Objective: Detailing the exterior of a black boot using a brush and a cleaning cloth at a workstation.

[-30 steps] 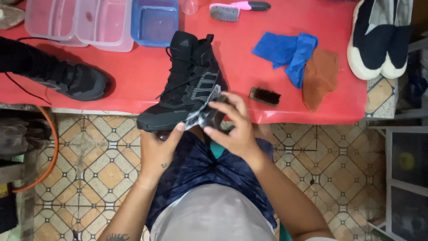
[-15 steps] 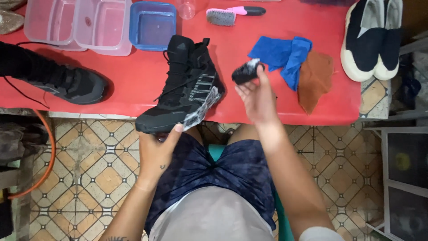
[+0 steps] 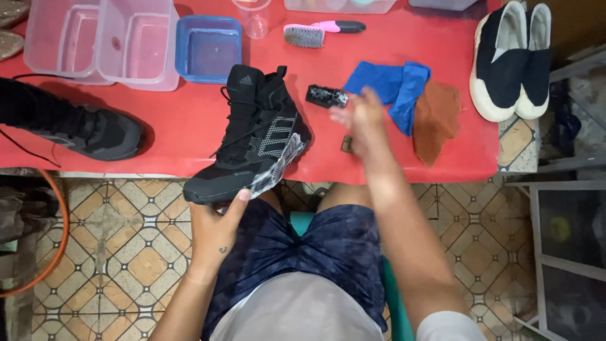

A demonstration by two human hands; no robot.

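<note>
Head view shows the left hand with fingers clasped under the toe of a black high-top lace-up boot, seemingly stiff-soled, fairly light, heel on the red worktop, while the blurred right hand hovers open-fingered, empty, beside a small black brush.

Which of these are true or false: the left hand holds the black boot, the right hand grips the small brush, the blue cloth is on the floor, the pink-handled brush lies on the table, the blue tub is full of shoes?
1. The left hand holds the black boot by its toe. True.
2. The right hand grips the small black brush. False: the brush lies on the red table, beside the open hand.
3. The blue cloth is on the floor. False: it lies on the table.
4. The pink-handled brush lies on the table. True.
5. The blue tub is full of shoes. False: it holds no shoes.
</note>
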